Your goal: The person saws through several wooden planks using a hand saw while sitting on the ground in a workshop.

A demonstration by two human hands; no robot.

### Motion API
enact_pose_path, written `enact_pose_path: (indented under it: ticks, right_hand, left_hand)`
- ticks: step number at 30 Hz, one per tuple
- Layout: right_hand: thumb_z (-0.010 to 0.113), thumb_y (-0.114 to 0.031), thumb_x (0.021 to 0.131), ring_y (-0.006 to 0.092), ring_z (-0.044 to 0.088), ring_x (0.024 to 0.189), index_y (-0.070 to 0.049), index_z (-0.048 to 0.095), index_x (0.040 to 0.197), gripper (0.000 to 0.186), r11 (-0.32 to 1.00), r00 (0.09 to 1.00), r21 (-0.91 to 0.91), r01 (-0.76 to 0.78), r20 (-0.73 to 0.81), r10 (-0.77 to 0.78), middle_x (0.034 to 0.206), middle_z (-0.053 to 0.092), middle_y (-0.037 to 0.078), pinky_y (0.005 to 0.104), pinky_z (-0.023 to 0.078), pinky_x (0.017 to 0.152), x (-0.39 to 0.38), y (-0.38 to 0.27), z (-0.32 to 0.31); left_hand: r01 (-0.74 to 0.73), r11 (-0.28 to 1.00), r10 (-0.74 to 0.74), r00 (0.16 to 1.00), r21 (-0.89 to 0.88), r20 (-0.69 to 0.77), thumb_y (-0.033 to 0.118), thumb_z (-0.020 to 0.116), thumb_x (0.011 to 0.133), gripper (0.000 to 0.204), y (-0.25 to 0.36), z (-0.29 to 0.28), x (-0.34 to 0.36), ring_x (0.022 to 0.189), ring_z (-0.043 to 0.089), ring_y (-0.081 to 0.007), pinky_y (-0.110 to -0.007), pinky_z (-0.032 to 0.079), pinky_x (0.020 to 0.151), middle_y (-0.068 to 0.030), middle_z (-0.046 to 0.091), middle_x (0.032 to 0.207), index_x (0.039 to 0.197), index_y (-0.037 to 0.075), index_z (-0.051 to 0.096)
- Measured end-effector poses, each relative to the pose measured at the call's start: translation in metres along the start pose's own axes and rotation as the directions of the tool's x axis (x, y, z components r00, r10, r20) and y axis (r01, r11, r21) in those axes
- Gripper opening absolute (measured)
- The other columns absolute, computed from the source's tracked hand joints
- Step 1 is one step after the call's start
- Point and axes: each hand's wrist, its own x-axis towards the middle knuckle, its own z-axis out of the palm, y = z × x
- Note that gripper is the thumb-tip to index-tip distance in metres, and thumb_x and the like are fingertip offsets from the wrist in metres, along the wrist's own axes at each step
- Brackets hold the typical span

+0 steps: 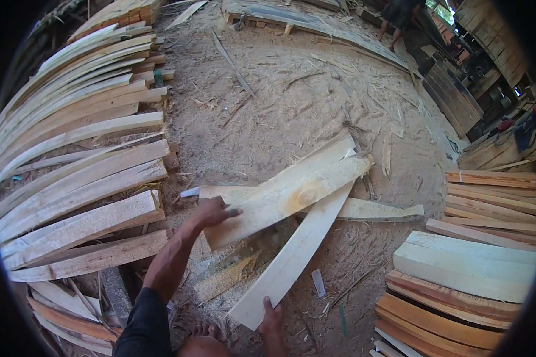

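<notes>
My left hand (211, 213) grips the near left end of a wide pale plank (262, 199), with its fingers on the board's upper face. A round brown knot shows toward the far end of that plank. My right hand (272, 320) is closed on the near end of a narrower pale plank (301, 256), thumb on top. The narrow plank slants up to the right, and its far end passes under the wide one. Beneath both lie more loose boards, among them a tapered board (375, 209) and a short rough piece (226, 279).
Long stacks of sawn planks (83, 160) line the left side. At right stand piles of reddish and pale boards (458, 262). Sawdust and wood scraps cover the ground (268, 107). Across the back runs a low wooden platform (315, 21); another person (396, 21) stands by it.
</notes>
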Motion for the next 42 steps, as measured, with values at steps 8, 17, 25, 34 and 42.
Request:
enact_pose_path:
  ticks: [8, 17, 25, 34, 42]
  right_hand:
    - [0.059, -0.036, 0.089, 0.0311, 0.05, 0.118, -0.001, 0.032, 0.14, 0.067, 0.989, 0.98, 0.148, 0.003, 0.198, -0.032, 0.131, 0.049, 0.016, 0.0447, 0.042, 0.1, 0.023, -0.049, 0.022]
    - [0.065, -0.041, 0.083, 0.0329, 0.047, 0.121, -0.002, 0.028, 0.143, 0.08, 0.88, 0.927, 0.474, -0.018, 0.339, -0.163, 0.134, 0.046, 0.016, 0.0465, 0.041, 0.102, 0.029, -0.055, -0.015]
    - [0.075, -0.015, 0.069, 0.0339, 0.049, 0.118, -0.005, 0.037, 0.14, 0.08, 0.997, 0.982, 0.019, 0.072, 0.172, -0.074, 0.127, 0.053, 0.012, 0.0469, 0.037, 0.105, 0.078, -0.029, -0.085]
    - [0.077, -0.013, 0.063, 0.0328, 0.049, 0.116, -0.003, 0.039, 0.137, 0.084, 0.956, 0.954, 0.201, -0.214, 0.253, 0.16, 0.123, 0.054, 0.013, 0.0439, 0.04, 0.102, 0.031, -0.034, -0.078]
    - [0.076, -0.017, 0.063, 0.033, 0.053, 0.109, -0.001, 0.039, 0.135, 0.083, 0.828, 0.929, 0.511, -0.231, 0.37, 0.031, 0.12, 0.052, 0.014, 0.0445, 0.046, 0.096, -0.045, -0.01, -0.053]
  left_hand:
    - [-0.128, 0.975, 0.169, 0.958, -0.181, 0.232, 0.063, 0.059, 0.082, 0.08, 0.06, 0.1, -0.102, 0.107, 0.06, -0.0396, -0.043, 0.046, 0.093, -0.0279, 0.061, 0.114, 0.127, -0.003, 0.05]
    - [-0.497, 0.806, 0.438, 0.866, 0.321, 0.24, 0.061, 0.038, 0.094, 0.082, 0.055, 0.16, -0.147, 0.13, 0.038, -0.0418, -0.043, 0.036, 0.106, -0.0276, 0.03, 0.145, 0.136, -0.009, 0.035]
    - [-0.276, 0.898, 0.429, 0.719, 0.343, -0.546, 0.051, 0.065, 0.082, 0.073, 0.051, 0.06, 0.057, 0.135, 0.033, -0.0342, -0.048, 0.027, 0.111, -0.019, 0.041, 0.142, 0.134, 0.004, 0.045]
    - [-0.187, 0.896, 0.192, 0.981, 0.403, 0.029, 0.077, 0.071, 0.056, 0.1, 0.027, 0.058, 0.051, 0.107, 0.059, -0.039, -0.048, 0.047, 0.089, -0.0293, 0.059, 0.114, 0.108, -0.007, 0.061]
    - [-0.177, 0.954, 0.176, 0.984, 0.241, 0.023, 0.068, 0.058, 0.079, 0.072, 0.0, 0.099, -0.045, 0.075, 0.065, -0.0387, -0.047, 0.049, 0.068, -0.0241, 0.064, 0.076, 0.082, -0.004, 0.064]
